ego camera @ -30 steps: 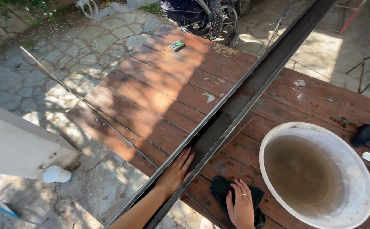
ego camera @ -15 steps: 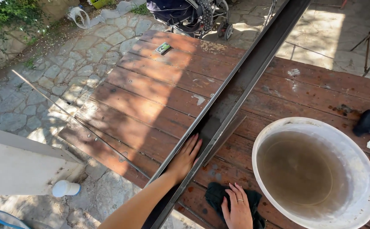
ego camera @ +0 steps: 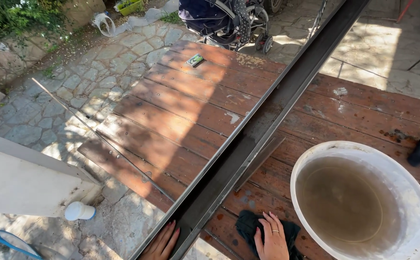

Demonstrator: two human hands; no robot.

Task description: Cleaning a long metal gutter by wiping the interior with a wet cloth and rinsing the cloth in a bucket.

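A long dark metal beam (ego camera: 263, 120) lies diagonally across a reddish wooden table (ego camera: 181, 115). My left hand (ego camera: 164, 243) rests flat on the beam's near end, fingers spread, at the bottom edge of the head view. My right hand (ego camera: 271, 236), wearing a ring, presses down on a dark cloth (ego camera: 246, 224) lying on the table beside the beam. Just right of that hand stands a large white basin (ego camera: 316, 159) filled with murky water.
A small green packet (ego camera: 194, 60) lies at the table's far end. A thin rod (ego camera: 94, 130) lies along the table's left edge. A stroller (ego camera: 229, 19) stands beyond the table. A white cup (ego camera: 80, 211) and a white slab (ego camera: 22, 178) are on the stone paving.
My left hand has slid toward me along the beam, to its near end. The right hand stays on the cloth. The view has tilted slightly.
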